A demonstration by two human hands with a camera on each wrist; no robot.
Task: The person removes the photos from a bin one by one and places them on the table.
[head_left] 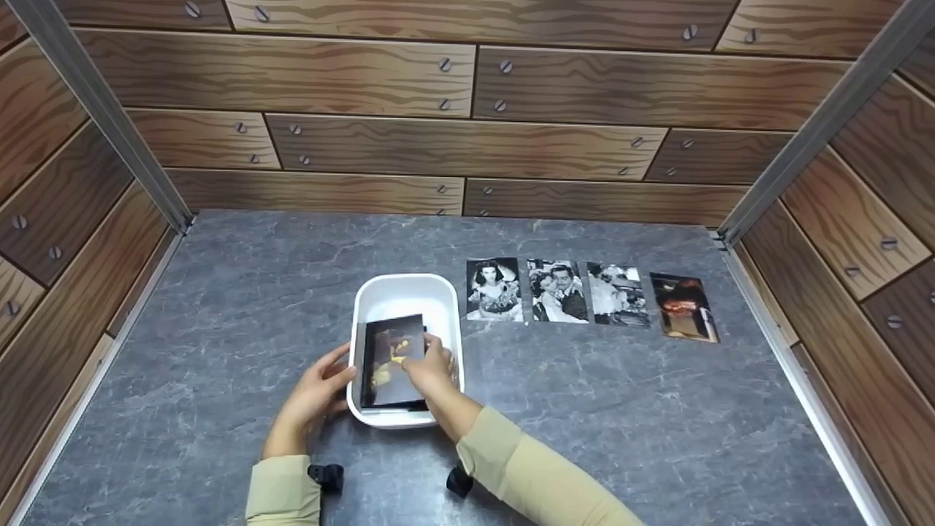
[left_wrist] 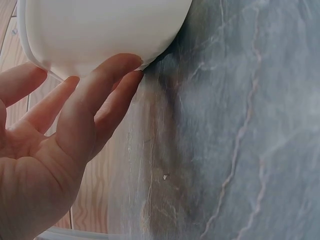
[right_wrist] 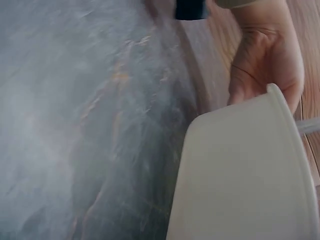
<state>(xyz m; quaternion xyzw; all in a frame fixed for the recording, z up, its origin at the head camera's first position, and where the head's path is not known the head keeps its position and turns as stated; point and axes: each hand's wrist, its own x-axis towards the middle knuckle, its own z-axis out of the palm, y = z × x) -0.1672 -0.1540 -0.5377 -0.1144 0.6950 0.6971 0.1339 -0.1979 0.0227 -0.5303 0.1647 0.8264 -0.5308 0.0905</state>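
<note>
A white plastic basin [head_left: 406, 286] stands on the table with a stack of photos inside. The top photo [head_left: 387, 387] is dark with yellow shapes and lies slightly askew over the others. Reaching into the basin, my right hand [head_left: 436, 369] pinches this photo at its right edge, thumb on top. In the right wrist view the basin wall [right_wrist: 240, 170] hides the fingers. At the basin's left side, my left hand [head_left: 310, 394] touches the outer wall with extended fingers, seen closer as fingertips against the white wall [left_wrist: 100, 35] in the left wrist view.
Right of the basin lie a row of photos: a black-and-white portrait [head_left: 494, 290], a black-and-white couple photo [head_left: 559, 291], another black-and-white photo [head_left: 618, 294] and a dark colour photo [head_left: 684, 307]. Wood-patterned walls [head_left: 467, 146] enclose the grey marbled table [head_left: 241, 292].
</note>
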